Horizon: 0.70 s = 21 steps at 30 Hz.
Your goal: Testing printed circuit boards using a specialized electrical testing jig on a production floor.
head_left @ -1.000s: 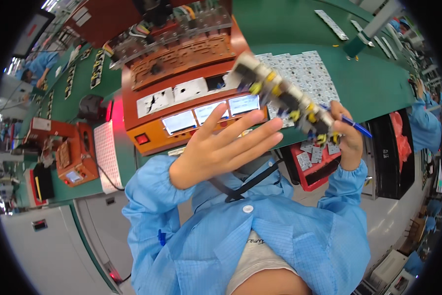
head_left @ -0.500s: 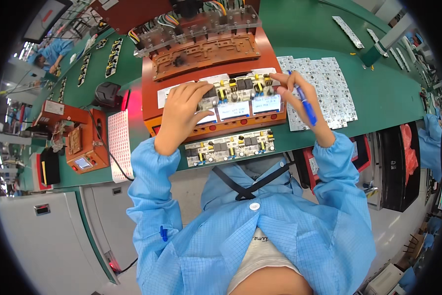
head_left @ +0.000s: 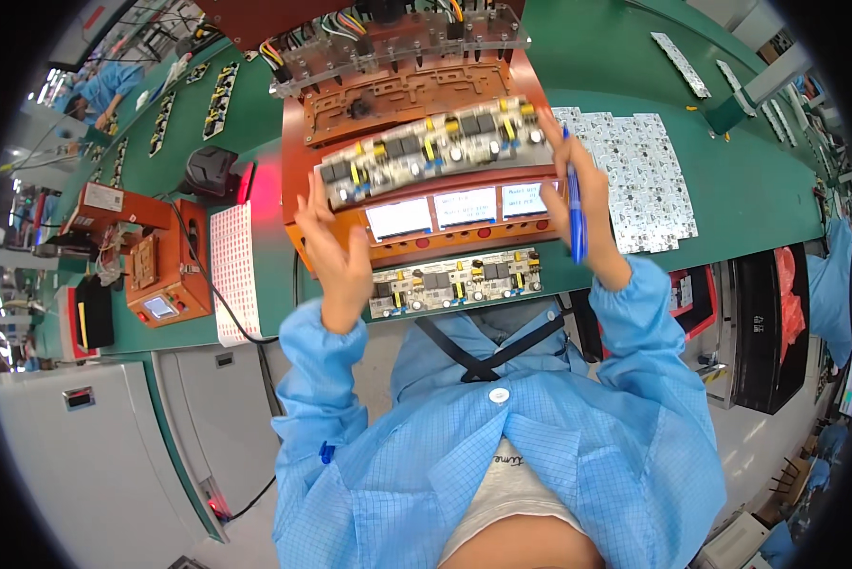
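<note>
Hands in pale blue sleeves lift a long circuit board (head_left: 432, 150) over an orange test fixture (head_left: 416, 104) on a green table (head_left: 748, 180). The left hand (head_left: 336, 248), at 9 o'clock of the board, has its grip spread, fingertips touching the board's left end; the right hand (head_left: 570, 194), at 3 o'clock, supports the right end while its grip is closed on a blue pen (head_left: 575, 213). The fixture's recessed bed lies open at 12 o'clock of the board, with nothing seated in it; three lit display screens (head_left: 464, 207) sit at 6 o'clock of the board. A second circuit board (head_left: 454, 282) lies flat on the table edge just below the fixture.

Half a second earlier the held board sat lower, over the screens; it has since risen toward the bed, and the screens show again.

White panel sheets (head_left: 639, 171) lie at 3 o'clock, a smaller orange tester (head_left: 160, 270) at 9 o'clock. How the right fingers meet the board is hidden behind it, and the fixture's wiring at the top is cut off by the frame.
</note>
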Available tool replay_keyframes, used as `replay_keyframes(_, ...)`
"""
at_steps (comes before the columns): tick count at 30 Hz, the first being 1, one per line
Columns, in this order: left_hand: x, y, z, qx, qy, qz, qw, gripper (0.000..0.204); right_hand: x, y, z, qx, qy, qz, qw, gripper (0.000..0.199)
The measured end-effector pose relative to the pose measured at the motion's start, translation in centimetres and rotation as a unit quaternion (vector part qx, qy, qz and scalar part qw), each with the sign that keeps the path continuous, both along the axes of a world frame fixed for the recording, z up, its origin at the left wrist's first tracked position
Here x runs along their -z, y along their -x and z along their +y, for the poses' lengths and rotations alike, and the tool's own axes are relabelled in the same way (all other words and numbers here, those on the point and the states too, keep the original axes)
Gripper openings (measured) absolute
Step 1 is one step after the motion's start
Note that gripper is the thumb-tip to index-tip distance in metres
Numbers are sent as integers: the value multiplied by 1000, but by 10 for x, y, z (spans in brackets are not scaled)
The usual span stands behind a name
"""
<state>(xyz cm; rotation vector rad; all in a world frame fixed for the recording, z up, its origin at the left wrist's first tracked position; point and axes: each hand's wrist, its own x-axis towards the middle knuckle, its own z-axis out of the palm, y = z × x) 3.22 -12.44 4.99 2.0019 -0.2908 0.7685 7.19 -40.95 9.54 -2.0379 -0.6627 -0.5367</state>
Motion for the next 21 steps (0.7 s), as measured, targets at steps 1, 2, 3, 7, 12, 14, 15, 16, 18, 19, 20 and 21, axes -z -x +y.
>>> replay_keyframes(1, -3, -14, 3, 8, 31, 14, 999, 32, -4, -11, 2, -13, -30, 22, 999, 24)
replay_keyframes(2, -8, -28, 9, 14, 60, 27, 998, 31, -8, -23, 5, -28, -61, 43, 997, 24)
replay_keyframes(3, -12, -40, 13, 26, 97, 27, 995, 31, -5, -39, 7, -27, -62, 41, 997, 24)
replay_keyframes(7, -15, -96, 38, 38, 141, 61, 987, 26, 9, -87, 12, -16, -24, 6, 1000, 29)
replay_keyframes(12, 6, -111, 59, 55, 122, 65, 989, 26, 11, -84, 15, -17, 6, 77, 997, 31)
replay_keyframes(14, -1, -105, 57, 57, 118, 83, 988, 25, 17, -85, 12, -3, 48, 59, 997, 30)
replay_keyframes(15, -5, -100, 57, 55, 114, 100, 987, 24, 18, -84, 11, -18, 27, 29, 999, 29)
replay_keyframes(16, -13, -96, 54, 56, 114, 100, 987, 24, 18, -83, 11, -34, 8, -2, 999, 28)
replay_keyframes(18, -36, -88, 49, -56, 104, 131, 984, 21, 13, -77, 3, -35, -9, 16, 999, 26)
replay_keyframes(19, -50, -96, 52, -53, 132, -34, 989, 20, 9, -73, 1, -14, -44, 4, 999, 26)
replay_keyframes(20, -66, -108, 57, -48, 156, -196, 967, 19, 6, -68, -2, 7, -80, -7, 997, 26)
replay_keyframes(21, -96, -119, 58, -62, 117, -279, 951, 20, 0, -59, -8, -4, -131, 60, 989, 25)
